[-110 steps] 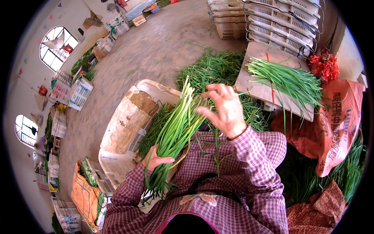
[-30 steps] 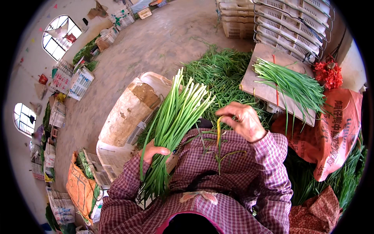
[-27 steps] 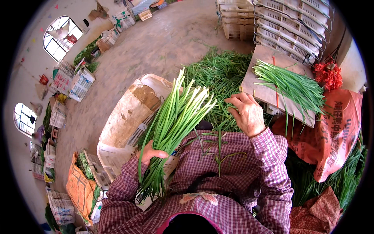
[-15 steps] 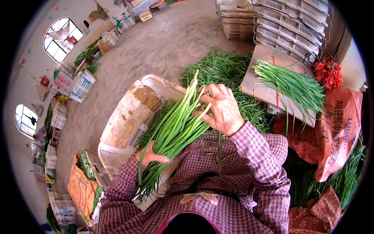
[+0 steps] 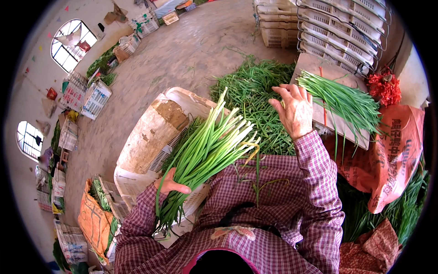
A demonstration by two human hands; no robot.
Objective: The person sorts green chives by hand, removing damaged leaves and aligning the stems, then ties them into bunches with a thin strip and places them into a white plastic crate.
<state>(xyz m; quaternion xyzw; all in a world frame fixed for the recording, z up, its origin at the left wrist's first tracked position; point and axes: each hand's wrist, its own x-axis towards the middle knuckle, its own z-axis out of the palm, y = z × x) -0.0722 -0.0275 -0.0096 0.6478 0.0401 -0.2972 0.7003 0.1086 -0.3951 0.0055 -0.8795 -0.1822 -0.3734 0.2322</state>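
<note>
From where I stand, the left hand has a loose bunch of long green stalks in its grip, thumb laid across the leafy near end, the other fingers mostly hidden behind it. The pale ends fan out to the far right, above the person's lap and the near side of a white crate. The right hand is up and away from the bunch, over the heap of loose greens on the floor; its fingers are parted, and I make out nothing between them.

As I judge it, this bunch is only partly cleaned: a yellowed blade dangles at its right edge, the pale ends lie uneven, and I see no band around it. Further along is the bunch on the board, to the right, lined up neatly across a red tie that seems to run beneath it, not yet knotted as far as I can tell. Plenty remains: more greens lie under the red sack on the right.
</note>
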